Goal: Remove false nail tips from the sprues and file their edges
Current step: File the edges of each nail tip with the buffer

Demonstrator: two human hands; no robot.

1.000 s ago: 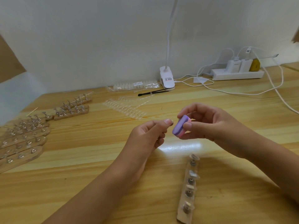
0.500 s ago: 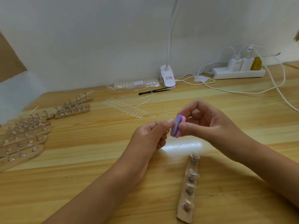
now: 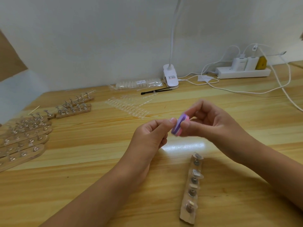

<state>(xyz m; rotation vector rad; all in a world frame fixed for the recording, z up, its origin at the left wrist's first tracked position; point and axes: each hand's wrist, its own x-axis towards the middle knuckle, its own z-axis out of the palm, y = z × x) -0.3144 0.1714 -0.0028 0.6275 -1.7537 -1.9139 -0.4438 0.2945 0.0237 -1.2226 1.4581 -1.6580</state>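
Pale wall [image 3: 98, 38] behind a wooden table [image 3: 82, 169] with a clip lamp [image 3: 170, 76].

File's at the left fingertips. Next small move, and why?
Probably draw the purple-and-pink file in the right hand across the nail tip that the left hand seems to pinch: file and left fingertips touch, though the tip is too small to see.

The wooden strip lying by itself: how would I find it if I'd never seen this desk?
On the wooden desk, find the right hand holding a purple and pink block. Nearer you than that wrist lies the wooden strip, running towards you, with metal studs in a row. The other strips crowd the desk's left edge; this one lies alone.
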